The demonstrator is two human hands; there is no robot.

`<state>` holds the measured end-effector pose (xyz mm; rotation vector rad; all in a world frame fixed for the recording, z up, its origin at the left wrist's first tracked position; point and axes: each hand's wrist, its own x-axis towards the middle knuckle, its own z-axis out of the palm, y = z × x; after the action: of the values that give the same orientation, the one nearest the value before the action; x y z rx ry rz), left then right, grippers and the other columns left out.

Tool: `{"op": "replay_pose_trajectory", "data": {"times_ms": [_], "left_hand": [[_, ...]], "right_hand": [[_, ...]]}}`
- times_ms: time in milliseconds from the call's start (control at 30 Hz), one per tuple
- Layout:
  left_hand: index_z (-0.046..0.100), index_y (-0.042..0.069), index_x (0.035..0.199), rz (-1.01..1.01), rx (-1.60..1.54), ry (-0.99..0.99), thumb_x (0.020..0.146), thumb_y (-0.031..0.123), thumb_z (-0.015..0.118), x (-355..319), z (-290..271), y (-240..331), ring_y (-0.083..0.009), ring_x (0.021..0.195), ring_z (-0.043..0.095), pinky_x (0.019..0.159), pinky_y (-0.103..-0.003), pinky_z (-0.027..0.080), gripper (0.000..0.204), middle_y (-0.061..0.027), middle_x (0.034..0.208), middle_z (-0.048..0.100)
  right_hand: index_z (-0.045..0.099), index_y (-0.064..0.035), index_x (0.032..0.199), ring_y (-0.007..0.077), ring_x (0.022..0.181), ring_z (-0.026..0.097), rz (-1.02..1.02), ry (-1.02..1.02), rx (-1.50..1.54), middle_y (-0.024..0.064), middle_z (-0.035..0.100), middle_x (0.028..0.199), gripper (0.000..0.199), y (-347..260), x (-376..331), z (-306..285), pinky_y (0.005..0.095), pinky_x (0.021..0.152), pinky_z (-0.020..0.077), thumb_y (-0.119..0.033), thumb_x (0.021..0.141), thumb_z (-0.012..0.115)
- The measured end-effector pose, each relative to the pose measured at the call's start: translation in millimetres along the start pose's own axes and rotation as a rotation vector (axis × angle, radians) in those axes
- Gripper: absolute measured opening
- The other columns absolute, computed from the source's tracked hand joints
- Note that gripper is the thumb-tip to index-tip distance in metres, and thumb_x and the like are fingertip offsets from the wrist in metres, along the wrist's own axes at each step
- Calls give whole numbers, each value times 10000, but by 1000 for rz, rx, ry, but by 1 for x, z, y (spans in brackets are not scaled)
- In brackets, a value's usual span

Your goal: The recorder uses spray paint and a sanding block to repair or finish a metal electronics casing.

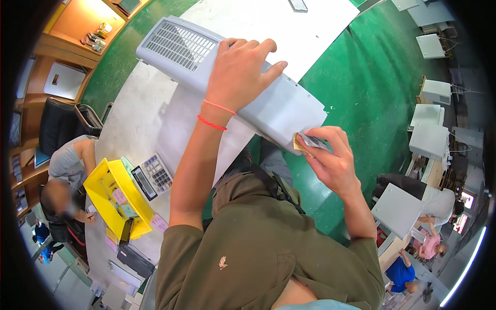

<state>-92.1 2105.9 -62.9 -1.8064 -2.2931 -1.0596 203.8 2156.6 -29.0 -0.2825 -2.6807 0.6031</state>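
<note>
A long pale grey plastic housing (289, 111) with a slotted grille at its far left end lies slanted across the white table, its right end jutting past the edge. My left hand (240, 67) grips it near the middle, palm down, with the fingers curled over its far edge. At the near right corner, my right hand (333, 160) pinches a folded piece of sandpaper (314, 142), dark grey on one face and tan on the other. The sandpaper touches the housing's end.
A white table (137, 106) holds a calculator (152, 175) and a yellow bin (111, 194) with paper slips. A small flat grey piece (298, 5) lies at the far end. A seated person (72, 165) is at the left; others work at right beside grey boxes (398, 209).
</note>
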Motion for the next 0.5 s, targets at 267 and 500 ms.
{"op": "replay_pose_trajectory", "data": {"times_ms": [267, 500], "left_hand": [[763, 119, 1150, -5, 34, -19, 1033, 431, 755, -1, 1, 3, -266, 1029, 731, 1133, -454, 422, 333, -73, 944, 793], [796, 100, 1069, 22, 84, 21, 1005, 439, 776, 0, 4, 3, -296, 992, 749, 1102, -458, 457, 346, -111, 900, 810]], "right_hand": [[865, -40, 1130, 316, 1170, 683, -47, -5, -31, 92, 695, 1338, 432, 3, -5, 8, 455, 976, 568, 12, 703, 892], [858, -43, 1110, 318, 1156, 681, -74, -41, -77, 86, 689, 1352, 408, 4, -3, 4, 462, 972, 569, 8, 706, 884]]}}
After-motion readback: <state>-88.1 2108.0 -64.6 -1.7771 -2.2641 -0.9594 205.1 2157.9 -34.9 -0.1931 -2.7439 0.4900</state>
